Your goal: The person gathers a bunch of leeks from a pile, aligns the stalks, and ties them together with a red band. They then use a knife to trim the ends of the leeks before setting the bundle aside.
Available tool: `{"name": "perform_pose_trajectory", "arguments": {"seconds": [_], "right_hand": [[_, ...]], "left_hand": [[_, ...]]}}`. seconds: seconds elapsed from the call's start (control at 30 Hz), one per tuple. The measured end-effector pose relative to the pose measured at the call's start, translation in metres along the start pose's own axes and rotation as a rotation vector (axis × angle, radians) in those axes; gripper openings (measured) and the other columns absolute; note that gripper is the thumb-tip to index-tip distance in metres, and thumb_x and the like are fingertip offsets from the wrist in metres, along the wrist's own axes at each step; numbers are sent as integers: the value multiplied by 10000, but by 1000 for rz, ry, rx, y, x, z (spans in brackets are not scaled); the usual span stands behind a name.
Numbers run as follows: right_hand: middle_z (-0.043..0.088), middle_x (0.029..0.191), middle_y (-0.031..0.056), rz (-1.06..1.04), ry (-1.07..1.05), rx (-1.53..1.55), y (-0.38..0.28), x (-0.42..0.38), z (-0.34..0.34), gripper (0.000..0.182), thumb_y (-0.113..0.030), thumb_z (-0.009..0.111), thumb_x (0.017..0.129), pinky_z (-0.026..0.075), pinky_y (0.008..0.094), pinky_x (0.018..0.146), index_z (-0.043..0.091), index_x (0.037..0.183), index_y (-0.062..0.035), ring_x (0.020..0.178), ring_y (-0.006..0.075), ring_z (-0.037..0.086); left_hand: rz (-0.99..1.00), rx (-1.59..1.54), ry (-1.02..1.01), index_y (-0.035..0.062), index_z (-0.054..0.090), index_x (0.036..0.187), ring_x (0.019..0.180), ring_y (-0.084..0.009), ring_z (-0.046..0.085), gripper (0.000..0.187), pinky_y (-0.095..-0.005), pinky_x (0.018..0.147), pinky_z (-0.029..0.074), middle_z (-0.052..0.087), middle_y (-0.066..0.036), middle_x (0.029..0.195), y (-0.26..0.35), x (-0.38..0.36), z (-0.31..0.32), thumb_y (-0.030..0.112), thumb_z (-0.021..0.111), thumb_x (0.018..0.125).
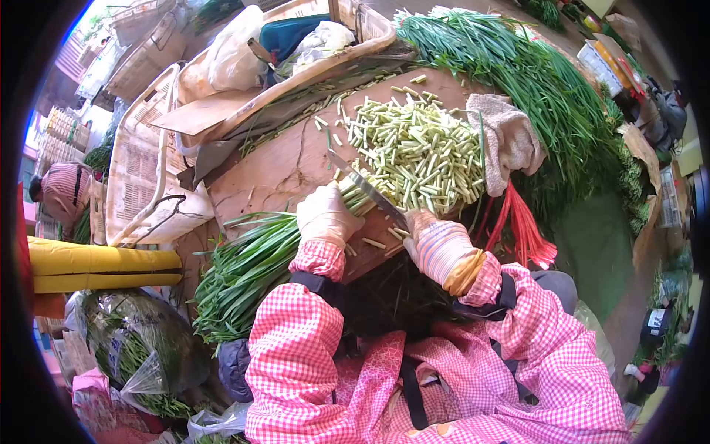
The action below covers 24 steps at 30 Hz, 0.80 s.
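My left hand [328, 214], in a pale glove, is closed round a bunch of long flat-leaved greens [255, 255] that look like garlic chives. Their leaves hang to the left, and the pale stalk ends point to the right. A knife [376, 194] is gripped in my gloved right hand [442, 248]. Its long blade slants up and left, across the stalk ends and close to the left hand. Beyond the blade lies a heap of short cut stalk pieces [421, 148] on a reddish-brown board [285, 166]. A few loose pieces lie nearer me.
A beige cloth [509, 137] lies right of the heap, above red strips [518, 229]. Long greens [518, 81] are piled behind and right. At left stand plastic crates [137, 166], yellow padded bars [103, 265] and bagged greens [140, 340]. Another person [65, 191] bends at far left.
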State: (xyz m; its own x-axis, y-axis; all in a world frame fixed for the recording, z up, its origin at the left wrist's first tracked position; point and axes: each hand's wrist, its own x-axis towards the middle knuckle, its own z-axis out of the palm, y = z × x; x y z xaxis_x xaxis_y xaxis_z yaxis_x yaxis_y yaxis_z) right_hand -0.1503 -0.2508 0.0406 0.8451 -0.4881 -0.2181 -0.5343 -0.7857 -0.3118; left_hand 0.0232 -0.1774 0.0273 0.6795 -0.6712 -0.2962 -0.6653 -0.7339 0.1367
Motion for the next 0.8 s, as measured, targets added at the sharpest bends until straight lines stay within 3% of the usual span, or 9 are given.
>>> {"name": "perform_pose_trajectory", "arguments": {"seconds": [0.17,0.3,0.6,0.7,0.73,0.77,0.8], "right_hand": [[602,902,175,27,1,-52,-4,-4,5,311,-220,570,804,494,418,659,513,1057,-48,778,332,611],[605,876,179,54,53,84,3,-6,-8,293,-210,594,786,491,414,670,519,1009,-36,782,344,605],[608,853,176,61,65,48,-3,-6,14,295,-228,588,790,489,427,663,508,993,-29,759,345,610],[606,853,183,104,-2,102,-5,-2,10,288,-225,579,793,488,427,663,511,987,-24,766,352,606],[605,854,186,96,16,111,-3,-3,13,288,-226,576,794,488,427,663,511,987,-23,769,354,605],[604,854,188,84,37,119,0,-3,16,288,-227,573,795,488,427,662,511,987,-22,771,356,604],[603,855,190,72,59,126,1,-3,17,288,-228,570,797,488,427,662,511,987,-21,774,357,603]], "left_hand": [[24,-11,51,89,576,1004,893,-255,616,595,-352,768,491,631,-107,953,-3,0,6,393,775,533],[43,12,98,91,569,1011,895,-260,613,615,-353,780,485,624,-111,958,-4,0,11,403,782,526],[56,1,11,68,548,1085,937,-289,599,705,-366,811,472,616,-138,1008,-5,2,5,432,781,528],[196,-380,-109,41,500,1185,967,-288,591,789,-350,843,459,598,-169,1065,-30,20,10,409,785,547],[307,-859,-173,2,438,1255,1004,-254,566,763,-329,884,430,580,-143,1111,-55,40,40,310,768,641],[201,-1178,-217,-2,423,1276,1015,-184,534,619,-297,880,421,566,-81,1108,-55,31,28,180,699,754],[86,-1400,-189,1,423,1276,1021,-170,526,570,-288,876,422,556,-64,1117,-57,30,22,146,670,782]]}}
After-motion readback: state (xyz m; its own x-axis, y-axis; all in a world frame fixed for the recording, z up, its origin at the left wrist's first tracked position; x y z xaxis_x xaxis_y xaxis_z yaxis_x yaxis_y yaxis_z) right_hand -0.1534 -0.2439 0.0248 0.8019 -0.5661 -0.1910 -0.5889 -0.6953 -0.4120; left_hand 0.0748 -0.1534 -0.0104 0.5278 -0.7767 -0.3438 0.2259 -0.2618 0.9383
